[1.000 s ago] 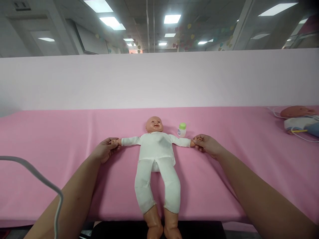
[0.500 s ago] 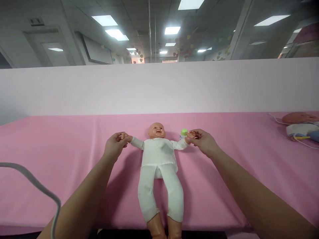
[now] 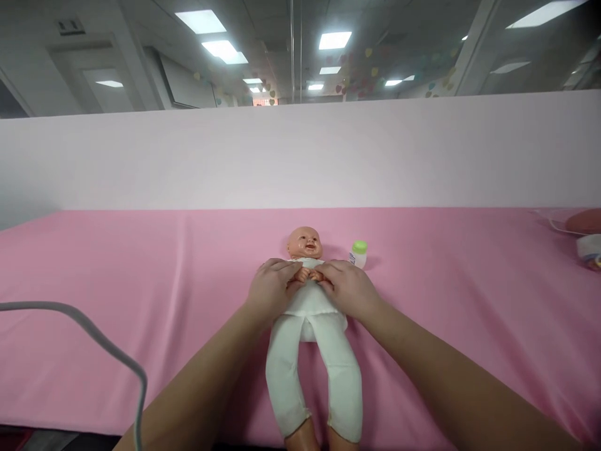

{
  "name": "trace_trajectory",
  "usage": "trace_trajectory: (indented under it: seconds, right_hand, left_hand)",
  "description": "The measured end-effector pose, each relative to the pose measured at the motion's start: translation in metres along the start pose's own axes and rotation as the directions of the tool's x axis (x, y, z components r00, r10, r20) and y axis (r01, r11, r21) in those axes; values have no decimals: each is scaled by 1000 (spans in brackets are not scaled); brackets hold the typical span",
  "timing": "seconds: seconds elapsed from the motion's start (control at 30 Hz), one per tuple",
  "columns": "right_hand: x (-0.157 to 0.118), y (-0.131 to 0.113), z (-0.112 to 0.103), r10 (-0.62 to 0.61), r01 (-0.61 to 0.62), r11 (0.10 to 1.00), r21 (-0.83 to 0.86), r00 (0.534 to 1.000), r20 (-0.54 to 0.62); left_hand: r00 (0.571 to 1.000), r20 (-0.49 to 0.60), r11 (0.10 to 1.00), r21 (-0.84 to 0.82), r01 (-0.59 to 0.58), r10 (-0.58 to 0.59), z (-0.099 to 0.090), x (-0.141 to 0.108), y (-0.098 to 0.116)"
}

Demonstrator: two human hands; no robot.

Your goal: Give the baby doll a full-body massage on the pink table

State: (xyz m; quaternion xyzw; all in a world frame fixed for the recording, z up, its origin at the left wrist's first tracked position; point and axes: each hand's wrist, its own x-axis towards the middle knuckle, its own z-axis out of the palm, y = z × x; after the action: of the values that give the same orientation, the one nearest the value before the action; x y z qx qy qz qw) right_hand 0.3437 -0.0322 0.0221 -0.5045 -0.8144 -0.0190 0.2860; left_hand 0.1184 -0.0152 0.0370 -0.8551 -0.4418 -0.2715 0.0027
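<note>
A baby doll [image 3: 313, 302] in a white top and white trousers lies on its back on the pink sheet [image 3: 117, 282], head at the far end and feet toward me. My left hand [image 3: 273, 287] is closed around the doll's arm on the left, near its small fist. Around the other arm, my right hand [image 3: 348, 285] is closed in the same way. Both doll fists meet over the middle of its chest. My hands cover most of its sleeves. Just beyond my right hand stands a small bottle [image 3: 359, 254] with a green cap.
A second doll [image 3: 585, 222], cut off by the frame, lies at the far right with a thin tube beside it. A grey cable [image 3: 89, 326] curves in at the lower left. Behind the sheet rises a low white wall [image 3: 300, 156] with glass above it.
Both my hands have moved inward, bringing the doll's outstretched arms together over its chest. The bottle now shows more fully. The view has shifted slightly.
</note>
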Motion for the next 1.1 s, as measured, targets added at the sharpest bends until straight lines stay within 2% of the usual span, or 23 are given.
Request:
trace_trajectory:
  seconds: [0.1,0.27,0.37,0.47,0.57,0.67,0.73,0.8,0.87,0.93,0.97,1.03,1.1]
  right_hand:
    - [-4,-3,4,-88,90,993,-73,996,23]
    - [-6,-1,6,-93,93,993,-65,996,18]
    - [-7,5,6,-40,40,999,1,999,-3]
    - [-8,16,-2,87,-80,991,106,994,-61]
    - [-9,36,-16,311,-262,911,319,944,-111]
    - [-10,65,-30,584,-481,723,497,809,-66]
    - [-10,86,-37,684,-603,585,543,726,69]
    - [-12,102,-40,699,-670,439,599,673,240]
    - [-14,113,-41,674,-694,298,655,639,371]
    - [-17,119,-37,661,-702,186,688,607,441]
    - [-19,121,-35,659,-703,143,697,593,462]
    - [-22,124,-30,661,-695,76,715,571,486]
    - [-22,126,-27,655,-667,46,743,582,482]
  left_hand:
    - [998,45,998,-31,-47,48,3,-4,-4]
    - [999,37,995,-98,19,-16,7,-7,-12]
    - [994,17,975,-190,112,-111,7,-7,-16]
    - [961,-10,914,-310,261,-278,5,-7,-25]
    - [875,-27,763,-503,406,-483,5,-6,-44]
    - [719,32,469,-739,485,-694,11,-4,-68]
    - [593,129,224,-846,484,-795,15,-1,-83]
    - [487,225,35,-882,469,-844,19,1,-94]
    - [439,278,-50,-885,463,-855,21,2,-99]
    - [430,290,-65,-882,466,-855,23,2,-101]
    - [445,285,-53,-883,465,-849,23,2,-101]
    - [501,257,-6,-894,449,-826,24,0,-98]
    - [585,203,68,-911,407,-785,21,-1,-94]
